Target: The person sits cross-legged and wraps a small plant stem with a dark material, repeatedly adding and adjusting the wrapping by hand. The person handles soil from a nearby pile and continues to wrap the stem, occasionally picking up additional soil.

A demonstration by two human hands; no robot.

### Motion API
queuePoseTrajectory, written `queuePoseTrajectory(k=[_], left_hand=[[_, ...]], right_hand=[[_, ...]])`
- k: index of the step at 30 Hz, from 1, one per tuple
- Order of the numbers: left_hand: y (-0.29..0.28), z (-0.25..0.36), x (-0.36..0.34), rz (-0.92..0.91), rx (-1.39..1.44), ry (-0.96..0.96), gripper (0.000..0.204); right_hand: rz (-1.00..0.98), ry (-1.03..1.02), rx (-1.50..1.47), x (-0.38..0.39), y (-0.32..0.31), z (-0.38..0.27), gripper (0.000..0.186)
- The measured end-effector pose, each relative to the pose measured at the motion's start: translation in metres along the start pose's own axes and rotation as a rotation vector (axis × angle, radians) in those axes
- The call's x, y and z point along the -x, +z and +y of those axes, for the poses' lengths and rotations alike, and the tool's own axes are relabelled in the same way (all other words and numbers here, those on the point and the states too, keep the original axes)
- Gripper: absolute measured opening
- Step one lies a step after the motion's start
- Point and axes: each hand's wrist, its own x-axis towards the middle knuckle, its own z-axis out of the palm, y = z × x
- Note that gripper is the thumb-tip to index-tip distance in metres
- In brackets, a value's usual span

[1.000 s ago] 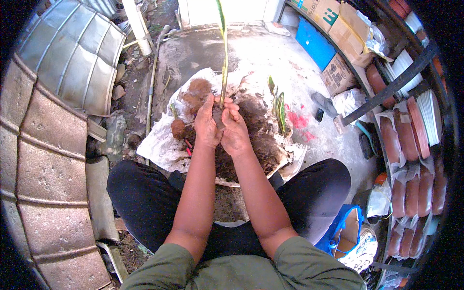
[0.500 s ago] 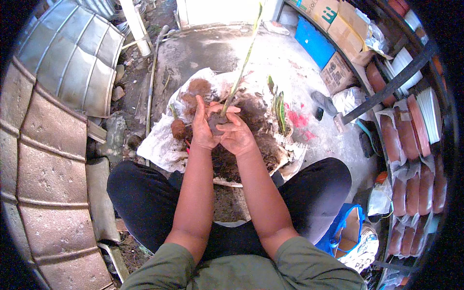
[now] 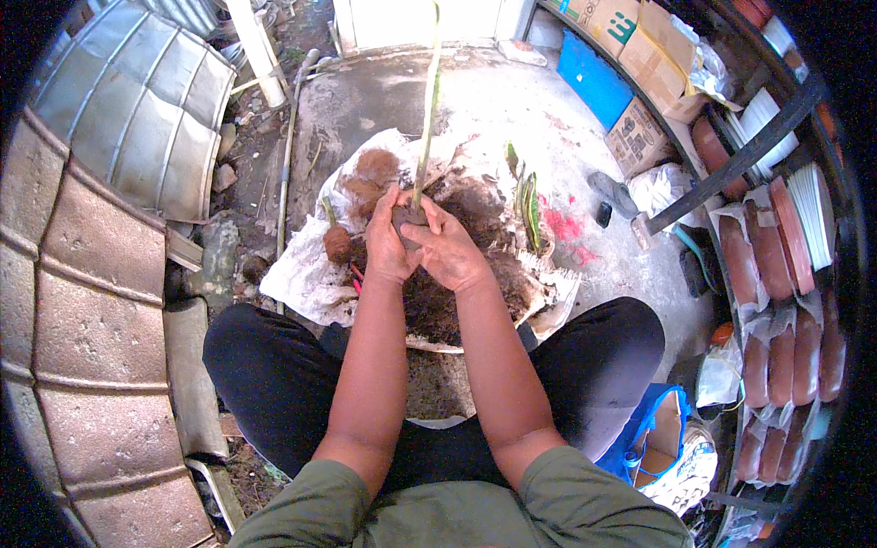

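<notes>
Between my cupped palms sits a ball of dark soil (image 3: 409,219) around the base of a long-leaved plant (image 3: 427,119), whose narrow leaf stands nearly upright. My left hand (image 3: 387,245) wraps its left side, and my right hand (image 3: 449,248) presses from the right with fingers curled over it. Below them, loose dark soil (image 3: 475,306) lies on a spread white sack (image 3: 297,274). Left of my hands, a second plant with a brown root ball (image 3: 337,245) rests on the sack. Some variegated leaves (image 3: 529,210) lie to the right.
A brown heap of fibre (image 3: 376,166) is on the sack's far side. Red powdery stains (image 3: 566,224) mark the concrete floor. Metal sheets (image 3: 137,100) and ribbed tiles (image 3: 110,338) line the left; a shelf with wrapped brown packs (image 3: 776,356) and cardboard boxes (image 3: 650,50) the right.
My fingers have closed more tightly around the soil ball. The plant's leaf has swung left from a rightward lean to nearly upright.
</notes>
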Motion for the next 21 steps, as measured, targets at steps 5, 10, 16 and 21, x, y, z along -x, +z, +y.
queuePoseTrajectory(k=[5, 10, 16, 21], left_hand=[[-0.001, 0.007, -0.002, 0.076, 0.1, -0.018, 0.046], [0.013, 0.009, 0.004, -0.082, 0.175, 0.049, 0.031], [-0.004, 0.0, -0.003, -0.02, 0.213, -0.044, 0.025], [0.025, -0.001, 0.003, -0.094, 0.197, 0.003, 0.018]], right_hand=[[0.186, -0.011, 0.029, -0.003, -0.002, -0.013, 0.059], [0.006, 0.008, 0.061, 0.002, -0.004, -0.027, 0.066], [-0.003, 0.044, 0.019, 0.002, -0.01, -0.018, 0.066], [0.065, 0.137, -0.067, 0.004, -0.01, -0.019, 0.045]])
